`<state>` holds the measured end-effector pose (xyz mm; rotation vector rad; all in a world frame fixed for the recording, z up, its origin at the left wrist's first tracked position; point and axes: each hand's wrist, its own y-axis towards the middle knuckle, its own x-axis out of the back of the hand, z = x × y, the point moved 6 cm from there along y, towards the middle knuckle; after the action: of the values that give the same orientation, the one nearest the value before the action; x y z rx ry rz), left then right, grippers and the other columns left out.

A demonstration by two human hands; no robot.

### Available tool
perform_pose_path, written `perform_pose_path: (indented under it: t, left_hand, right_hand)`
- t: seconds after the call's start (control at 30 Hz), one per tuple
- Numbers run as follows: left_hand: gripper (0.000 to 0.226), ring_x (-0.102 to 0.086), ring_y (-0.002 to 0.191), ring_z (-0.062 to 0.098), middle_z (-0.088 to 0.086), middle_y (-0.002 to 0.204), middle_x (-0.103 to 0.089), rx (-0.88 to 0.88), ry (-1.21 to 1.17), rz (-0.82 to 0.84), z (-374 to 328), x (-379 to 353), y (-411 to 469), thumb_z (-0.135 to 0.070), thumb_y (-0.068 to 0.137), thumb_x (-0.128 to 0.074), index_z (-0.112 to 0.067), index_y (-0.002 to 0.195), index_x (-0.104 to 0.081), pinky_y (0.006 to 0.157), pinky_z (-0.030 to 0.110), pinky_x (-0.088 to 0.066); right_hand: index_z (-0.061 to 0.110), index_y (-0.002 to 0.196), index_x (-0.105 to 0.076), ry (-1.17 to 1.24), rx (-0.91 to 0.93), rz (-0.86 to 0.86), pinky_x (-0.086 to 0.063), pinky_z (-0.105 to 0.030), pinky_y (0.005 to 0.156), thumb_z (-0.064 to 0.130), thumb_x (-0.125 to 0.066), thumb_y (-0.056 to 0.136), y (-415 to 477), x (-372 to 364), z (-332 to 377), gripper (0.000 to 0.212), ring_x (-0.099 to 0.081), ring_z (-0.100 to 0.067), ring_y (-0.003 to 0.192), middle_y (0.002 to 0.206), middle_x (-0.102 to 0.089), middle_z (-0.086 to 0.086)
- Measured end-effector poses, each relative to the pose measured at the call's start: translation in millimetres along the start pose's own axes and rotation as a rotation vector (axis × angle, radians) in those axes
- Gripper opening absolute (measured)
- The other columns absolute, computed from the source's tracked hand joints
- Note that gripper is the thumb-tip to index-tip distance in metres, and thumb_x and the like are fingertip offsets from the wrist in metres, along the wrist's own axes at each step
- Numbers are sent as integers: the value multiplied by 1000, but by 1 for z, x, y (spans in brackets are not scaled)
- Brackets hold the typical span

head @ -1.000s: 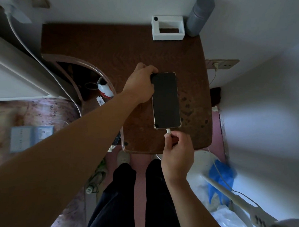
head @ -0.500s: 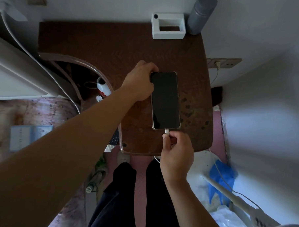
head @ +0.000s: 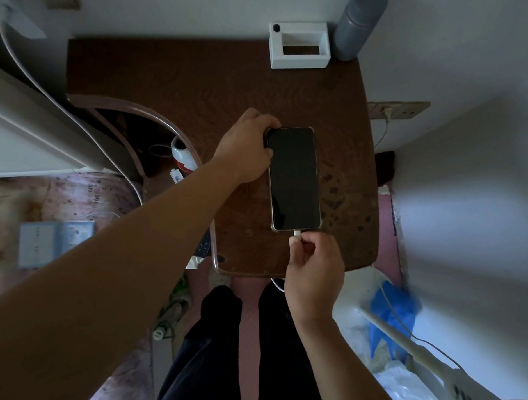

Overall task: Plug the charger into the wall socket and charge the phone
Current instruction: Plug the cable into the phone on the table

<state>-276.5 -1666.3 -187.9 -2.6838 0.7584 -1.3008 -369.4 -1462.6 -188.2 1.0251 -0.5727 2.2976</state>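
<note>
White open box and grey cylinder at the brown table's far edge.

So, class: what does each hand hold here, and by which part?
The left hand grips the phone at its top left corner. The right hand pinches the white cable plug at the phone's bottom edge.

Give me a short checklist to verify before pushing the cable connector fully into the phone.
1. Phone lies flat on the brown table: ok.
2. Left hand steadies its upper left corner: ok.
3. Right hand pinches the white connector at the phone's bottom edge: ok.
4. Connector fully seated: cannot tell.
5. Screen shows charging: not ok, it is dark.
6. Charger in the wall socket: ok, a white plug sits there.
</note>
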Motion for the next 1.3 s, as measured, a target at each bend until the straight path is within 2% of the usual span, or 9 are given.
perform_pose_path:
  t: [0.27, 0.5, 0.7, 0.8, 0.93, 1.07, 1.3]
  left_hand:
    - [49, -46, 101, 10, 4, 126, -47, 20, -53, 27, 5, 0, 3, -10, 84, -64, -21, 131, -54, 84, 22, -37]
    - [49, -47, 101, 9, -1, 120, -45, 31, -87, 25, 8, 0, 4, -10, 85, -63, -23, 131, -54, 84, 20, -37]
    - [49, -50, 97, 10, -1, 122, -45, 42, -89, 33, 9, -1, 4, -9, 85, -62, -24, 132, -54, 84, 21, -38]
    - [49, -51, 96, 12, 3, 125, -47, 37, -86, 35, 9, -1, 4, -8, 85, -61, -23, 131, -54, 84, 22, -39]
    - [49, -51, 94, 12, 6, 125, -48, 29, -97, 38, 9, -1, 4, -7, 85, -61, -21, 131, -54, 84, 23, -39]
    - [48, -52, 97, 13, 8, 128, -47, 23, -99, 44, 9, -1, 4, -6, 86, -60, -20, 131, -54, 87, 24, -41]
    - [49, -51, 98, 13, 9, 130, -47, 17, -101, 29, 8, 0, 4, -4, 86, -60, -19, 132, -54, 87, 23, -41]
  right_hand:
    - [11, 91, -68, -26, 38, 53, -44, -14, 58, 18, -70, 84, 6, 2, 2, 11, -61, -10, 73, 88, -68, -3]
    - [9, 89, -69, -21, 41, 47, -39, -9, 56, 16, -71, 82, 7, 4, 3, 10, -60, -9, 71, 86, -68, -4]
    - [9, 90, -69, 6, 31, 48, -49, -22, 58, 17, -70, 82, 7, 3, 2, 11, -62, -11, 72, 87, -68, -4]
    - [9, 89, -69, 8, 26, 44, -46, -19, 57, 16, -71, 82, 7, 3, 2, 10, -61, -10, 71, 86, -68, -4]
    - [9, 86, -69, 17, 25, 29, -49, -25, 59, 15, -71, 80, 7, 3, 2, 9, -60, -12, 70, 84, -67, -5]
    - [10, 85, -68, 12, 28, 23, -42, -17, 58, 14, -71, 80, 7, 3, 2, 7, -59, -10, 69, 84, -67, -5]
    - [10, 86, -68, 24, 31, 20, -50, -24, 59, 15, -71, 81, 6, 3, 1, 7, -60, -11, 69, 83, -67, -4]
